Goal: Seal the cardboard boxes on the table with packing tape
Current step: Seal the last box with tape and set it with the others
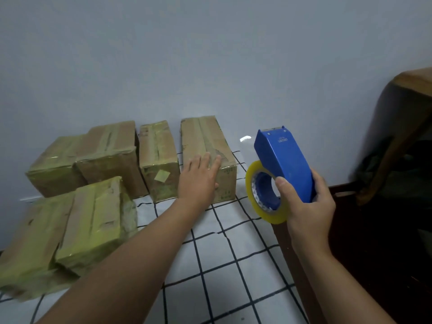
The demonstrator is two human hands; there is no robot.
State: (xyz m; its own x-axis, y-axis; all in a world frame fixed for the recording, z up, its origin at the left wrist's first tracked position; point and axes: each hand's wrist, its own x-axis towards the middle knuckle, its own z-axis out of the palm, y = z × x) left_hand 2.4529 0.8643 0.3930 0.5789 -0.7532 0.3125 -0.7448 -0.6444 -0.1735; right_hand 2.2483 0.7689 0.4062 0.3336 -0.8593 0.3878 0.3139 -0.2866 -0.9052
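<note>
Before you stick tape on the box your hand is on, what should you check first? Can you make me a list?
1. Left hand steadies the rightmost box, fingers flat on top: ok.
2. Right hand grips the blue tape dispenser: ok.
3. Yellowish tape roll loaded on it: ok.
4. Loose tape end pulled out and ready: cannot tell.
5. Dispenser touching the box: not ok, it is held in the air to the right.
6. Box flaps closed: ok, the top looks flat and already carries some tape.

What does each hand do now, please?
Left hand: open, flat on the rightmost box.
Right hand: grips the blue tape dispenser.
</note>
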